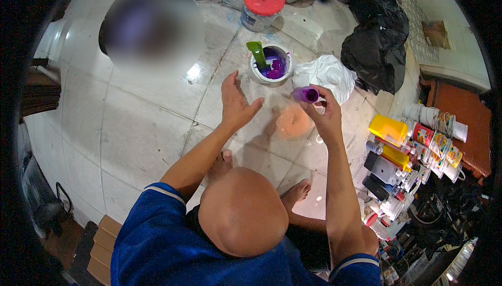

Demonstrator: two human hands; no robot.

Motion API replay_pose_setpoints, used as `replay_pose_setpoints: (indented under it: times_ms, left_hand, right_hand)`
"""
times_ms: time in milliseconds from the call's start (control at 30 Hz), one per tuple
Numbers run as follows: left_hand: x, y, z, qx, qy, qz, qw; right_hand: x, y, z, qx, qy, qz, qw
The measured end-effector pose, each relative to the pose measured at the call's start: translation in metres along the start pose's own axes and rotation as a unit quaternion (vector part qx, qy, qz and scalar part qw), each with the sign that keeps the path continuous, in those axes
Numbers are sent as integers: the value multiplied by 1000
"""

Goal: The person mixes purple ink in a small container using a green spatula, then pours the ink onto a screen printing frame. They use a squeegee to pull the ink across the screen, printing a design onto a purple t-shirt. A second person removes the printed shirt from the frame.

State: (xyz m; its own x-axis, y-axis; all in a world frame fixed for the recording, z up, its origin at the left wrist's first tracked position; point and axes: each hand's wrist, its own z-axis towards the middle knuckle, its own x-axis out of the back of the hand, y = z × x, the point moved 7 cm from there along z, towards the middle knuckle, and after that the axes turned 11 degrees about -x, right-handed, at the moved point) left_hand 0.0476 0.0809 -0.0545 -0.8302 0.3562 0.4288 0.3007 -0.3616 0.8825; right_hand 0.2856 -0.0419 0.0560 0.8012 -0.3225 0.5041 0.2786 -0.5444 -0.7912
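Observation:
My right hand point(325, 116) grips a small purple container point(307, 95), tilted so its round mouth faces toward me; the inside looks purple too. My left hand point(238, 103) is in the air over the tiles, holding nothing, thumb and fingers apart. Beyond both hands stands a white bucket point(268, 79) coated inside with purple paint point(277, 66). A green flat-bladed tool point(256, 52) leans up out of that bucket. Below the purple container lies a round orange thing point(293, 121), its kind unclear. A crumpled white bag point(327, 77) sits just behind my right hand.
A tub with a red lid point(264, 2) stands farther back. Black plastic bags point(374, 40) are heaped at the far right. Along the right side crowd yellow jugs point(388, 129), white buckets and bottles. A blurred patch covers the upper left. My bare feet rest on the tiles.

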Motion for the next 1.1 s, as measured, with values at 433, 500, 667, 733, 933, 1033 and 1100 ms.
replay_pose_setpoints:
  times_ms: [433, 500, 667, 733, 933, 1033, 1100]
  left_hand:
    - [-59, 63, -42, -177, -222, -22, 959]
    - [-71, 62, -40, -175, -241, -8, 955]
    - [-87, 50, -45, -162, -285, 56, 943]
    - [-86, 49, -48, -169, -283, 72, 941]
    - [-76, 47, -49, -166, -284, 67, 942]
    - [-70, 49, -48, -174, -276, 59, 944]
    - [-67, 52, -47, -183, -267, 50, 945]
  right_hand:
    - [-11, 80, -48, 49, 69, -150, 985]
    - [-13, 90, -52, 14, 76, -147, 986]
    - [-21, 103, -59, -16, 80, -140, 987]
    - [-22, 106, -61, -21, 85, -130, 988]
    - [-20, 102, -67, 14, 71, -156, 985]
    - [-11, 106, -77, 48, 92, -133, 986]
    - [5, 118, -85, 47, 162, -132, 977]
